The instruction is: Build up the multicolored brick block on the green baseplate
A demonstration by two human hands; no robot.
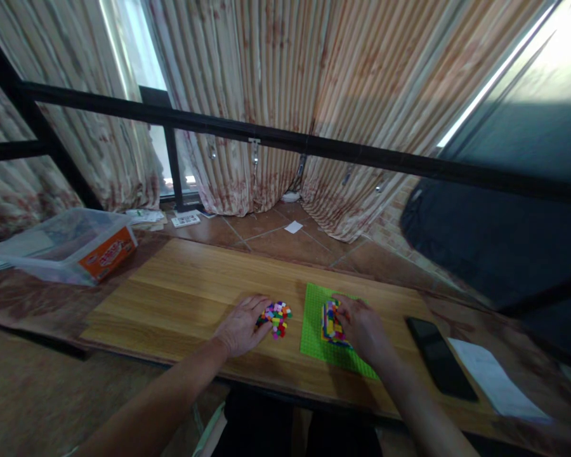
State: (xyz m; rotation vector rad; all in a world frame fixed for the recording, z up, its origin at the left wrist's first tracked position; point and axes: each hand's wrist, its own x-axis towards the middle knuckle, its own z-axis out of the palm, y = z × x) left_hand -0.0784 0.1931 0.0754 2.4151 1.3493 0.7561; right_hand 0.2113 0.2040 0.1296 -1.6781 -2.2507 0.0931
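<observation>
Brick structure [331, 325] stands on the green baseplate [310, 333], right of the loose brick pile [278, 318]. We find the left hand [244, 325] at the pile's left edge, thumb and fingers parted. The right hand [361, 325] overlaps the structure's right side; we cannot tell whether it pinches a brick.

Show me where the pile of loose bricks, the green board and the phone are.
Pile of loose bricks [276, 315]: head view, middle of the pile.
Green board [312, 325]: head view, bare left part.
Phone [441, 358]: head view, middle of its dark face.
</observation>
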